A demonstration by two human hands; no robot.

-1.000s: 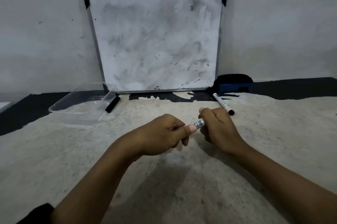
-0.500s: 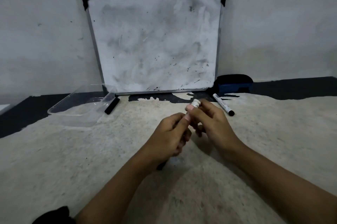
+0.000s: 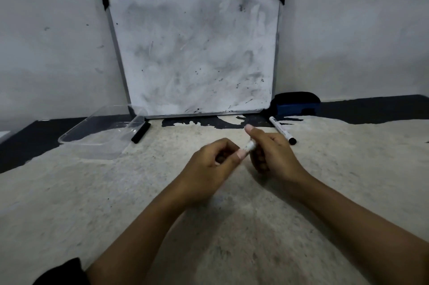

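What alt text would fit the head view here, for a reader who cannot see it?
The right hand grips a white marker and the left hand pinches its end, above a mottled table. Behind, a smudged whiteboard leans on the wall, a clear tray at its left, a dark eraser and a second marker at its right.

Centre of frame: left hand and right hand, fingers curled, hold one white marker between them above the worktop; only a short stretch of its barrel shows.
Upper centre: smudged whiteboard, metal-framed with black corner caps, leaning on the wall.
Left of centre: clear plastic tray; a black marker lies just beside its right end.
Right of the board's foot: blue-and-black eraser; in front of it, a capped marker, white with a black cap, just beyond the right hand.
Lower left corner: dark sleeve.
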